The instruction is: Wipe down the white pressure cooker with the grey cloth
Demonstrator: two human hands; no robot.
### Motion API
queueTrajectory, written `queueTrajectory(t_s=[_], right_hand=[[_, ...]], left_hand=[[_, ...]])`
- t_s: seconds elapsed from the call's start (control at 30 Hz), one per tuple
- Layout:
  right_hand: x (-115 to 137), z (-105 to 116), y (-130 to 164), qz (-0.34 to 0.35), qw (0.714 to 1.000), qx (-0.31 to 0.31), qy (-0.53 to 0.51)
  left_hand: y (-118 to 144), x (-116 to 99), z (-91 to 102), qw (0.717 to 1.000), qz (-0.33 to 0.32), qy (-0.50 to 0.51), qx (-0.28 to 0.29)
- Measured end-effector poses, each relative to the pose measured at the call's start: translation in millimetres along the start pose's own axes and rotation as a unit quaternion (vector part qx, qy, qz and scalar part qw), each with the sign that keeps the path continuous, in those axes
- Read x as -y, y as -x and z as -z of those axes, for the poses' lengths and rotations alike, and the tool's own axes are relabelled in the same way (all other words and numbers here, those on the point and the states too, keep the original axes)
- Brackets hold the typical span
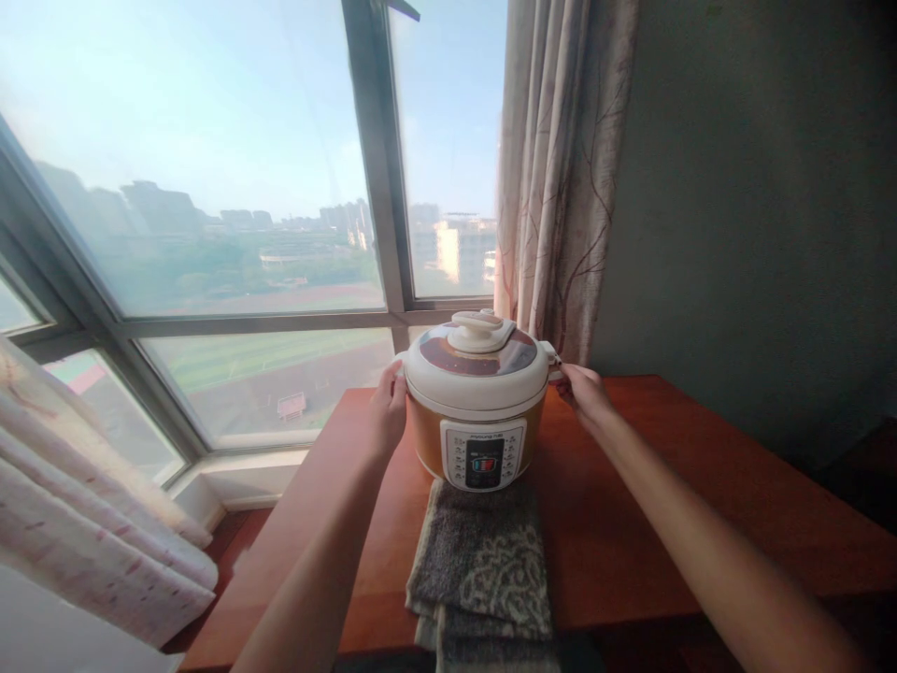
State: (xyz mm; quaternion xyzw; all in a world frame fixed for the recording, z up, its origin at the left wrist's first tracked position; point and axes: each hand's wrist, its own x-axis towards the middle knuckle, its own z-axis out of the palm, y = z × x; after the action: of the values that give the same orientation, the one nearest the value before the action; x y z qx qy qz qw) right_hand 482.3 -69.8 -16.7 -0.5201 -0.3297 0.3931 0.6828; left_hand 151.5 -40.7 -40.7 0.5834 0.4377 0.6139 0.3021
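An electric pressure cooker (427,430) stands upright on a reddish-brown table, its lid on and its control panel facing me. My left hand (388,408) is closed around the cooker's left side handle. On the other side, my right hand (583,391) grips the right side handle, fingers curled at it. A folded grey patterned towel (483,561) lies directly in front of the cooker and hangs over the table's near edge. The back of the cooker is hidden, and so is whatever lies beneath it.
The wooden table (651,439) reaches out to both sides of the cooker. Behind it are large windows (245,234) and a long curtain (553,168). Another curtain (84,505) hangs at the lower left. A dark wall (735,215) stands at the right.
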Motion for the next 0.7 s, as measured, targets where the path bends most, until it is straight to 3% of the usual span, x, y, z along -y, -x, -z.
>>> queueTrajectory(t_s=[0.1,0.27,0.37,0.5,0.6,0.7], right_hand=[[0.1,-0.4,1.5,0.006,1.000,-0.001,-0.006],[-3.5,7.6,18.8,0.005,1.000,0.012,-0.018],[-21.5,16.7,49.3,0.012,1.000,0.018,-0.007],[-63.3,24.6,114.0,0.096,0.991,0.055,0.079],[-86.0,25.7,166.7,0.196,0.945,0.143,0.219],[-91.8,24.0,207.7,0.300,0.855,0.232,0.355]], left_hand=[[0.9,0.2,-0.1,0.998,-0.046,-0.042,0.000],[6.2,-3.2,3.5,0.990,-0.043,-0.137,-0.011],[18.4,-2.4,6.4,0.989,-0.057,-0.134,-0.001],[49.0,13.2,3.5,0.994,-0.026,-0.106,-0.023],[74.7,31.1,-4.2,0.995,0.003,-0.103,-0.009],[92.8,44.6,-11.7,0.997,0.015,-0.080,-0.004]])
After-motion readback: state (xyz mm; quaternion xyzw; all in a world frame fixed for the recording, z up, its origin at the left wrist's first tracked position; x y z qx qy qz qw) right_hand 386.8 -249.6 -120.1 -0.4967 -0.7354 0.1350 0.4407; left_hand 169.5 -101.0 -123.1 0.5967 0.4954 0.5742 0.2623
